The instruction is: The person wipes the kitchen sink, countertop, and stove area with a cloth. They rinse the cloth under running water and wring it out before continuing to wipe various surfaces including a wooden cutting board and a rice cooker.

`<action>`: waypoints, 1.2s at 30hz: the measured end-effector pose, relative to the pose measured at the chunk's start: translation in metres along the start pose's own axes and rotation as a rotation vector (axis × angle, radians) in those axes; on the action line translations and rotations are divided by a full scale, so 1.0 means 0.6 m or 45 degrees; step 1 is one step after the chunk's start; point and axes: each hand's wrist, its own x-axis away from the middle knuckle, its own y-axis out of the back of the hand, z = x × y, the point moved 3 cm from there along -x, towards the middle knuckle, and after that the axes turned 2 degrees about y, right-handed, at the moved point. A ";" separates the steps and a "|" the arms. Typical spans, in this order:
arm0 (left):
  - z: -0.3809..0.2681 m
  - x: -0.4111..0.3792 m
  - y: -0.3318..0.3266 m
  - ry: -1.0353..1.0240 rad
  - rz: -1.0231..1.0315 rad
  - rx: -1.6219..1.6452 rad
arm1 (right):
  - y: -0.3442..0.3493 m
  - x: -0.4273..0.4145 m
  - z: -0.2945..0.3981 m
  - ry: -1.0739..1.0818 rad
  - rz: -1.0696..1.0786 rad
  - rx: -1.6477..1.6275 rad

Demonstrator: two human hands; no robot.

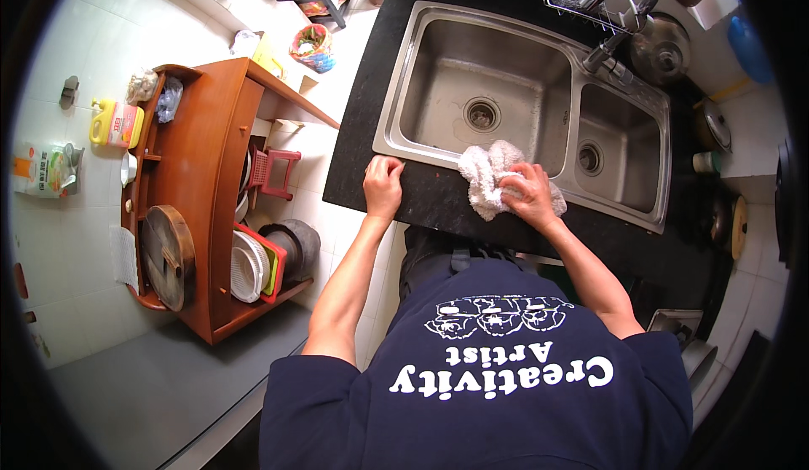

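Note:
A crumpled white terry cloth (485, 179) lies over the front rim of the stainless steel double sink (430, 152) and the black countertop (436, 195). My right hand (529, 193) grips the cloth from its right side, with the fingers bent into the folds. At the counter's front left, my left hand (383, 182) rests near the sink's corner with its fingers curled. A small pale bit shows at its fingertips, too small to name. The larger basin, with its drain, lies beyond the cloth, and the smaller basin is to the right.
Behind the sink stand a chrome faucet (607, 53), a wire rack (562, 2) and a metal pot lid (660, 49). To the left, a wooden cabinet (212, 154) holds baskets, with a round wooden cutting board (167, 258) against it. A red plastic stool (278, 169) stands behind.

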 end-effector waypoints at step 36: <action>-0.041 0.016 -0.063 -0.437 0.332 -0.110 | -0.003 0.007 0.006 -0.048 -0.038 0.024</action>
